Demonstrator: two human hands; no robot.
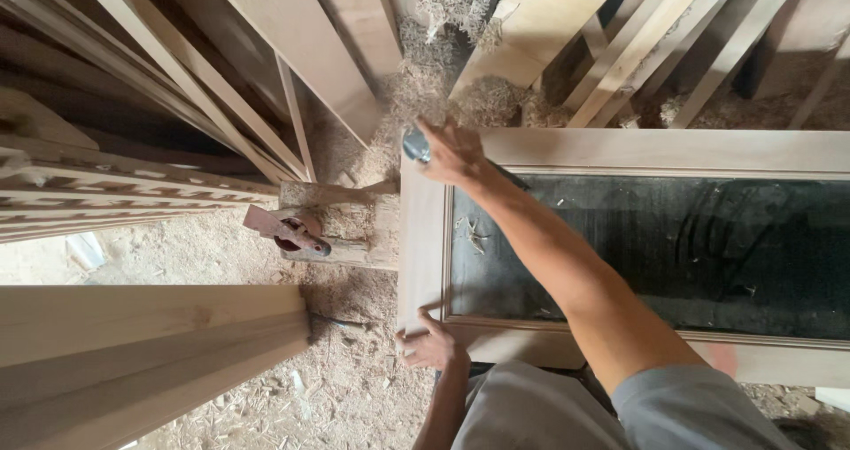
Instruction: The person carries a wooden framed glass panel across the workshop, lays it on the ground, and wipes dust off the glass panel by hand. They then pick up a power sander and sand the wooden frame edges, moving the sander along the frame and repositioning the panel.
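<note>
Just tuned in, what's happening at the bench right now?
A person leans over a wooden door frame with a dark glass panel. The right hand reaches to the far corner, gripping a small grey tool against the wood. The left hand rests on the near corner, steadying it. Sawdust covers the floor, with planks leaning around.

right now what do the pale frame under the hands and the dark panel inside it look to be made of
The pale rectangular frame looks like bare, unfinished wood: light, matt, with faint grain. The dark panel inside it seems smooth, faintly streaked and dusty, possibly glass or a painted board; the view leaves that open.
</note>
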